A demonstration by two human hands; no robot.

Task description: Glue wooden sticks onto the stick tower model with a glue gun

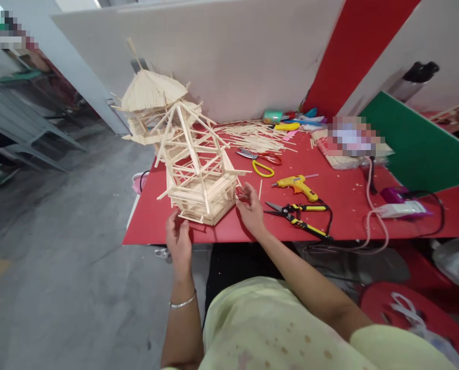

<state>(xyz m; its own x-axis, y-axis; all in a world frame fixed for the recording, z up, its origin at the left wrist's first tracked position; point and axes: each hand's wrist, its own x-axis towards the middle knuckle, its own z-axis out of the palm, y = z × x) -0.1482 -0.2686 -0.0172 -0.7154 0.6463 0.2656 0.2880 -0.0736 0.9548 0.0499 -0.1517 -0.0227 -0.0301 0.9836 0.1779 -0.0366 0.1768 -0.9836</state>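
Observation:
A tall model tower of thin wooden sticks (193, 164) stands on the near left corner of a red table (348, 205), with a thatched stick roof section (152, 92) behind it. My left hand (178, 239) hovers just below the tower's base at the table's front edge, fingers loosely apart and holding nothing. My right hand (250, 205) rests by the base's right side, fingers spread and touching or nearly touching the model.
Loose sticks (252, 136) lie piled at the back. Yellow-handled scissors (258, 162), a yellow glue gun (297, 186), black-and-yellow snips (294, 213) and cables lie right of my hand. A green board (418, 139) leans at the right; bare floor lies to the left.

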